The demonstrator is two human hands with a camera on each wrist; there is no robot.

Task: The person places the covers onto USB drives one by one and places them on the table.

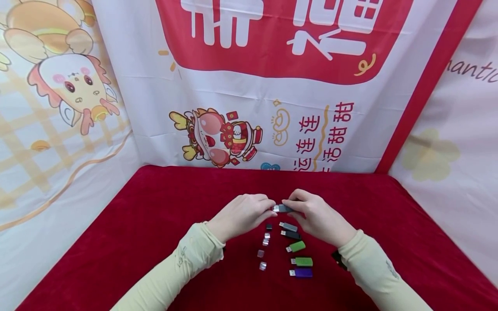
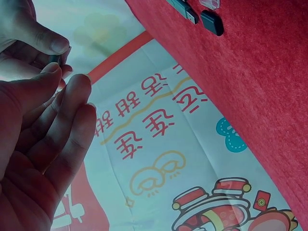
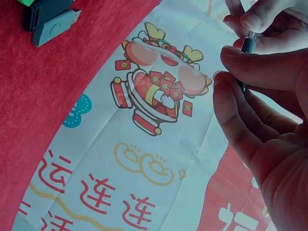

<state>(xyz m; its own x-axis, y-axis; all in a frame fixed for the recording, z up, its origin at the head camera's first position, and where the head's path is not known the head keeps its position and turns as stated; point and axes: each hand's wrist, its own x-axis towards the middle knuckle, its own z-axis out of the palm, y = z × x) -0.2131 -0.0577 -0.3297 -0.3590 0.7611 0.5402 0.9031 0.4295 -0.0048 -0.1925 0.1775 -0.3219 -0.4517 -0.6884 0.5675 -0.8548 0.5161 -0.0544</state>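
Observation:
My right hand [image 1: 320, 216] pinches a dark grey USB flash drive [image 1: 285, 208] between thumb and fingers above the red cloth. At the drive's left end, the thumb and fingertips of my left hand [image 1: 244, 214] pinch a small clear cap [image 1: 276, 208]. In the right wrist view the drive [image 3: 248, 45] shows edge-on, its pale end towards the left hand. Below the hands lie a grey flash drive [image 1: 288, 226], a black one [image 1: 291, 235], two green ones [image 1: 296, 246] and a purple one [image 1: 303, 272], metal plugs pointing left.
Left of the drives runs a column of small caps: a black cap [image 1: 269, 226] at the top and several clear caps [image 1: 263, 266] below. Red cloth [image 1: 186, 194] covers the table. Printed fabric hangings [image 1: 218, 93] enclose its back and sides.

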